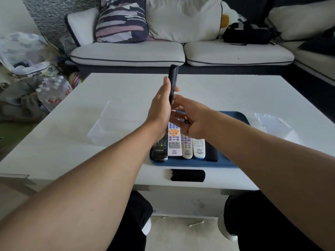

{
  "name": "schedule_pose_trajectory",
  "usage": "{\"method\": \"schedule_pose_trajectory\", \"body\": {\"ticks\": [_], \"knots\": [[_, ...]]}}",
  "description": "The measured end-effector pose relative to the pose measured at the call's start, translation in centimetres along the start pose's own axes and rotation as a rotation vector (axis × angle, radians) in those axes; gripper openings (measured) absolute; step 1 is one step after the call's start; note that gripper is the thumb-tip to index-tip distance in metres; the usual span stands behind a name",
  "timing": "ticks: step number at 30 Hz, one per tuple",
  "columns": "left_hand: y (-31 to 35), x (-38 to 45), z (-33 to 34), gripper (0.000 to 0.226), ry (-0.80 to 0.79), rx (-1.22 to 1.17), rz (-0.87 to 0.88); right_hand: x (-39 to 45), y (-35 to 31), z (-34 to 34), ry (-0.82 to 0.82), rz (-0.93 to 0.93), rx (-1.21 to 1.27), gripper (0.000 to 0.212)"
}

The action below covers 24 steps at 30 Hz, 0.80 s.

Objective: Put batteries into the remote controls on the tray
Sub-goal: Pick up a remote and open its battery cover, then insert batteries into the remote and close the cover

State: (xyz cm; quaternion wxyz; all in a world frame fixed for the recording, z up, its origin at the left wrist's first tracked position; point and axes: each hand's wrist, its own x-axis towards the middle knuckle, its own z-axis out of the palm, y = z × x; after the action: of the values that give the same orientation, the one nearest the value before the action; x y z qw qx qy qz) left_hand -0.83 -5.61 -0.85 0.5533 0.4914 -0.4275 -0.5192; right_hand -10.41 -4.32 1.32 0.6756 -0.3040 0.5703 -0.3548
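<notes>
My left hand [161, 104] holds a black remote [173, 78] upright above the table, thumb on its far side. My right hand [188, 116] is right beside the remote's lower end, its fingers curled round a small battery [185, 120] with a gold tip. Below my hands lies a blue tray [233, 124] with several remotes side by side: a black one in plastic wrap [159, 151], a white one with orange and purple buttons [174, 140], a beige one [186, 147] and a white and blue one [199, 148]. A black battery cover [187, 175] lies on the table in front of the tray.
A clear plastic box [103, 124] stands on the white table [72, 142] to the left of the tray. Clear plastic packaging [272, 124] lies at the right. A sofa with cushions [163, 51] stands behind the table. My knees are under the table's near edge.
</notes>
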Motion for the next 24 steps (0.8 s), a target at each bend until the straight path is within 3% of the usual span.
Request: {"method": "schedule_pose_trajectory", "body": {"ticks": [3, 6, 11, 15, 20, 24], "knots": [[0.0, 0.2, 0.0, 0.057, 0.033, -0.066, -0.061, -0.1, 0.1, 0.4, 0.021, -0.083, -0.022, 0.008], [0.4, 0.5, -0.3, 0.058, 0.048, -0.214, -0.134, 0.1, 0.5, 0.2, 0.058, -0.183, -0.151, 0.025], [-0.2, 0.7, -0.7, 0.065, 0.06, -0.331, -0.261, 0.9, 1.0, -0.7, 0.087, -0.482, -0.434, 0.014], [-0.9, 1.4, -1.1, 0.069, 0.116, -0.422, -0.316, 1.6, 0.6, -1.5, 0.137, -0.473, -0.51, 0.005], [-1.4, 2.0, -0.8, 0.072, 0.15, -0.403, -0.343, 2.9, -1.9, -6.1, -0.036, -0.014, 0.081, 0.017], [-1.5, 2.1, 0.6, 0.071, 0.153, -0.402, -0.366, 4.1, -2.5, -12.5, -0.008, 0.127, 0.558, 0.021]]}}
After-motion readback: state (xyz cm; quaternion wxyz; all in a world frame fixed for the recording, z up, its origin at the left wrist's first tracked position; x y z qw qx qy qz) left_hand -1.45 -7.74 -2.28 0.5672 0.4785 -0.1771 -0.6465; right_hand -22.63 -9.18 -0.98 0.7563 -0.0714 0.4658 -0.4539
